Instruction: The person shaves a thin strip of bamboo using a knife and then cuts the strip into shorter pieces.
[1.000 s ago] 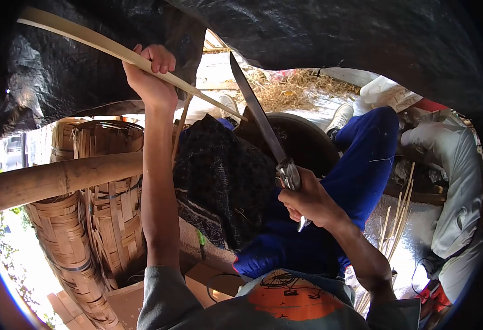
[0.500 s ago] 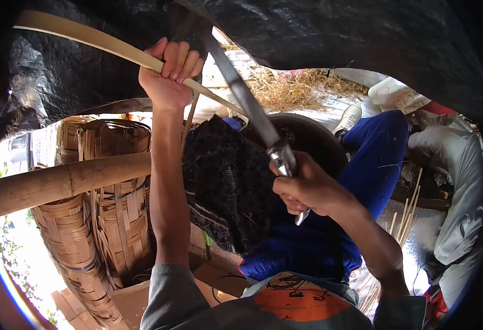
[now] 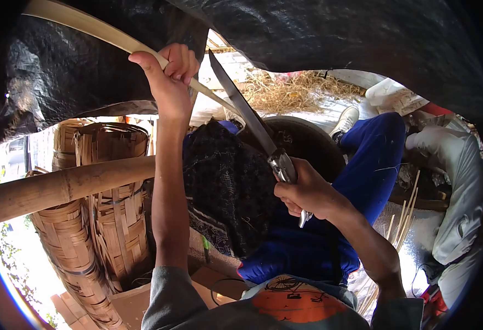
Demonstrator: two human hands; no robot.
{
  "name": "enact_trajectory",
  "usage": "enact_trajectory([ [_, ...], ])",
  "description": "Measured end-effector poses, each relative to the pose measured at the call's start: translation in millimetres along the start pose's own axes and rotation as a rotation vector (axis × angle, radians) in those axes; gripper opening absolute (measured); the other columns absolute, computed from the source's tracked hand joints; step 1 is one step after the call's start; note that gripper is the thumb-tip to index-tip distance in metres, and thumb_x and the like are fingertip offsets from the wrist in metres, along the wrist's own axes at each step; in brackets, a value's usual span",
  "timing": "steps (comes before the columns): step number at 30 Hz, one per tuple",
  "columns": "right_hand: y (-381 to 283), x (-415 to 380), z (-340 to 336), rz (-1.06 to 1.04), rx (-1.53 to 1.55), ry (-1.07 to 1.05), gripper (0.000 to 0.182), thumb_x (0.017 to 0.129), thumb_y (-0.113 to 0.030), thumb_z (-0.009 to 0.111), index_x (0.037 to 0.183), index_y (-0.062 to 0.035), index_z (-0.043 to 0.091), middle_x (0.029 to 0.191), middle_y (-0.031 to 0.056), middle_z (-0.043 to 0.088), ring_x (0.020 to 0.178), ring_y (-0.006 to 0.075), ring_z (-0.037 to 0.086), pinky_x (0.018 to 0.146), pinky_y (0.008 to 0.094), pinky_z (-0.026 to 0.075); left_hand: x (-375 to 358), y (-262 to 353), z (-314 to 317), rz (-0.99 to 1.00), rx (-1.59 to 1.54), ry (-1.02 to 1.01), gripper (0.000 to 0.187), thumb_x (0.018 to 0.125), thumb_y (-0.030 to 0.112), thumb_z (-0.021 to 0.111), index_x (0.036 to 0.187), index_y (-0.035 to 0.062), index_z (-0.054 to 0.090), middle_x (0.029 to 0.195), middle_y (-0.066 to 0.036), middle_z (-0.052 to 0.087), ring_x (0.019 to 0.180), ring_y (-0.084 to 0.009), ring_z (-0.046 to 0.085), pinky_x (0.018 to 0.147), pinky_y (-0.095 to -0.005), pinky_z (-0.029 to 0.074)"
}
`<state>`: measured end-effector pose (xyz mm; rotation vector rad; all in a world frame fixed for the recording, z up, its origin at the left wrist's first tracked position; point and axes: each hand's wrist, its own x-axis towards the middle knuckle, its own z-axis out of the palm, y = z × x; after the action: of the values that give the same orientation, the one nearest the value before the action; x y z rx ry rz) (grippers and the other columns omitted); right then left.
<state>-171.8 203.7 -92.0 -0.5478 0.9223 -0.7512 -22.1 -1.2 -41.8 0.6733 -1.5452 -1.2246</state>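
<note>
My left hand (image 3: 174, 77) is raised and closed around a long pale bamboo strip (image 3: 98, 30), its thumb lying along the strip. The strip curves from the upper left through the fist and down toward the blade. In my right hand (image 3: 306, 191) is the metal handle of a long knife (image 3: 245, 107), its blade pointing up and to the left. The strip's lower end meets the blade near its middle. Beneath the strip, a dark patterned cloth (image 3: 227, 181) covers my lap, beside my blue-trousered leg (image 3: 376, 154).
Tall woven bamboo baskets (image 3: 117, 214) stand at the left, behind a thick bamboo pole (image 3: 71, 184). Black plastic sheeting (image 3: 329, 33) hangs low overhead. Fine shavings (image 3: 291, 93) lie ahead, past a dark round vessel (image 3: 307, 140). Another person's pale trouser leg (image 3: 456, 187) and thin bamboo sticks (image 3: 406, 217) are at the right.
The knife has swung slightly lower, its blade now sharp rather than blurred. My left hand has shifted a little, its thumb now stretched along the strip.
</note>
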Motion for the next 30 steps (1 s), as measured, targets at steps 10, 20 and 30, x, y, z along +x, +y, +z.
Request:
enact_trajectory([
  [10,-31,-14,5,-0.085,-0.141,0.080,0.013,0.077,0.000,0.050,0.087,-0.0008,0.042,0.049,0.0013,0.044,0.034,0.0095,0.044,0.031,0.0246,0.033,-8,-1,-12,-0.138,-0.200,0.093,0.069,0.075,0.082,0.019,0.058,0.0155,0.016,0.052,0.005,0.011,0.051,-0.0094,0.009,0.048,-0.0276,0.009],
  [20,3,23,15,0.095,0.120,0.047,0.017,0.076,0.006,0.050,0.082,-0.0059,0.040,0.050,0.0002,0.038,0.034,0.0080,0.036,0.032,0.0259,0.028,-8,-1,-1,-0.119,-0.234,0.231,0.068,0.077,0.080,0.025,0.057,0.0156,0.017,0.050,0.006,0.011,0.049,-0.0085,0.007,0.046,-0.0270,0.007],
  [30,2,19,24,-0.083,0.123,0.092,0.018,0.075,0.007,0.048,0.082,-0.0068,0.038,0.050,0.0003,0.037,0.034,0.0080,0.035,0.031,0.0265,0.028,-5,-10,2,-0.086,-0.142,0.224,0.067,0.077,0.080,0.026,0.058,0.0158,0.019,0.051,0.006,0.011,0.048,-0.0077,0.007,0.046,-0.0271,0.007],
])
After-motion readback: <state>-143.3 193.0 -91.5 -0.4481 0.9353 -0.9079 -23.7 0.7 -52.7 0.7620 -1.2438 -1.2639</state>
